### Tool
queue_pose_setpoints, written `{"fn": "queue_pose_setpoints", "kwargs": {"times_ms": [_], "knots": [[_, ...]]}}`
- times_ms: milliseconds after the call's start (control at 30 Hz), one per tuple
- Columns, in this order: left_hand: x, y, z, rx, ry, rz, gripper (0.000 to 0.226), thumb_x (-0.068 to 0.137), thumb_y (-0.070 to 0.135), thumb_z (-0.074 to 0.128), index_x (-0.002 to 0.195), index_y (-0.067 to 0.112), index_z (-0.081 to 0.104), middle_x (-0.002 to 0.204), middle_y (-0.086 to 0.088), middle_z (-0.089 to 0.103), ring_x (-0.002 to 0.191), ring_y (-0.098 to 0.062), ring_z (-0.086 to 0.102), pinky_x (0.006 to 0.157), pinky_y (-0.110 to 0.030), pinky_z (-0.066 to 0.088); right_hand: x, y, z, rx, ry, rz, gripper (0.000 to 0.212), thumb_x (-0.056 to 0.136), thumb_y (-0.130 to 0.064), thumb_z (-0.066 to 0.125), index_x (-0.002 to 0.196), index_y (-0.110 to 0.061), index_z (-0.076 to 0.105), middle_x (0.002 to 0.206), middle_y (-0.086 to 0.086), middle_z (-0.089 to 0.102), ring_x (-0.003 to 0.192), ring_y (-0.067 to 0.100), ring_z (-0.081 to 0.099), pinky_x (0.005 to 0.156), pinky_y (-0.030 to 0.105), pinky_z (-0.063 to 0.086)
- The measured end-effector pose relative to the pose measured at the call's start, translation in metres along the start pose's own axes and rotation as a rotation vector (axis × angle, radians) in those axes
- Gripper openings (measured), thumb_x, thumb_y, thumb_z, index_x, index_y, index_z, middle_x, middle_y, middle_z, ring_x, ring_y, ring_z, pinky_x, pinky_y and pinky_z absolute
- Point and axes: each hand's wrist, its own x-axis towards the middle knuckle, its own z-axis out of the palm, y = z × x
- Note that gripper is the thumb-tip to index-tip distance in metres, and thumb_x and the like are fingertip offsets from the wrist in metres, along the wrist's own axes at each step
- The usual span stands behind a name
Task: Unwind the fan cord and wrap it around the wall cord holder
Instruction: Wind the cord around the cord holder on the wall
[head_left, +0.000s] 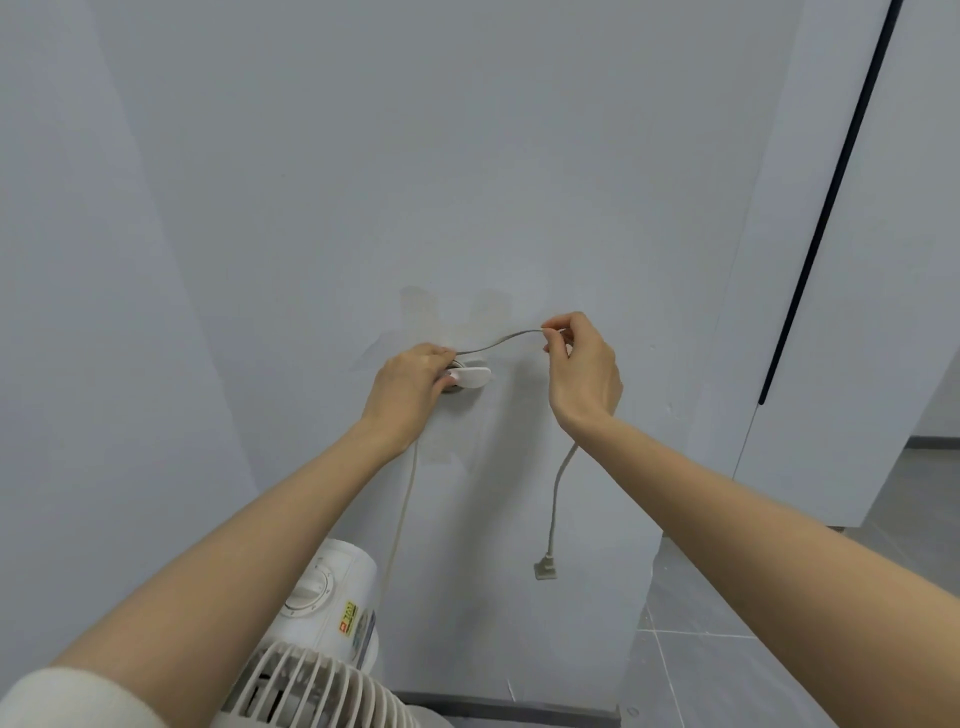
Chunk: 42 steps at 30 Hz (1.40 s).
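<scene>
Left hand (410, 384) grips wall cord holder (470, 376); right hand (584, 371) pinches fan cord (498, 341), plug (545, 569) dangling below that pinch.

Access to the wall cord holder (470, 376) is blocked from the left by the left hand (410, 387), which covers its left end. Its right end is exposed. The space above the holder is crossed by a cord (498, 341) stretched to the right hand (582, 371). Below that hand, the loose cord end and plug (544, 570) hang against the wall (467, 156). The near-left low zone is occupied by the fan (322, 639). Open floor (753, 649) is seen at right.
</scene>
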Motion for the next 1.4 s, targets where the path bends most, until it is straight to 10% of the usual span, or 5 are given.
{"fn": "queue_pose_setpoints", "kwargs": {"times_ms": [333,733,1100,1400], "knots": [[0.007,0.0,-0.006,-0.018,-0.092,-0.014,0.024,0.089,0.015,0.058,0.11,0.008,0.067,0.113,-0.007,0.055,0.099,-0.027,0.058,0.086,-0.042,0.049,-0.01,0.012,0.014,-0.156,-0.295,-0.13,0.021,0.098,-0.02,0.04,0.112,-0.023,0.056,0.104,-0.004,0.06,0.095,0.018,0.057,0.074,0.034,0.046],[0.005,-0.005,-0.004,-0.058,-0.083,-0.002,0.025,0.09,0.017,0.057,0.113,0.01,0.066,0.114,-0.007,0.054,0.101,-0.024,0.057,0.09,-0.038,0.047,-0.021,0.041,0.037,-0.317,-0.263,-0.289,0.032,0.098,-0.013,0.042,0.12,-0.02,0.063,0.101,0.007,0.059,0.087,0.028,0.058,0.07,0.036,0.047],[0.003,0.001,-0.009,-0.107,-0.074,-0.069,0.027,0.088,0.018,0.061,0.114,0.013,0.066,0.1,-0.008,0.057,0.093,-0.025,0.058,0.085,-0.039,0.048,-0.063,0.07,0.052,-0.404,-0.569,-0.335,0.061,0.098,-0.004,0.036,0.151,-0.03,0.021,0.11,0.008,0.06,0.097,0.027,0.058,0.079,0.04,0.051],[-0.009,0.01,-0.001,0.145,0.032,0.049,0.034,0.086,0.009,0.061,0.119,0.013,0.061,0.11,-0.01,0.061,0.096,-0.029,0.06,0.075,-0.036,0.045,-0.058,0.082,0.021,-0.571,-0.67,-0.276,0.059,0.096,-0.001,0.034,0.145,-0.035,0.036,0.119,-0.002,0.066,0.107,0.024,0.06,0.073,0.031,0.048]]}}
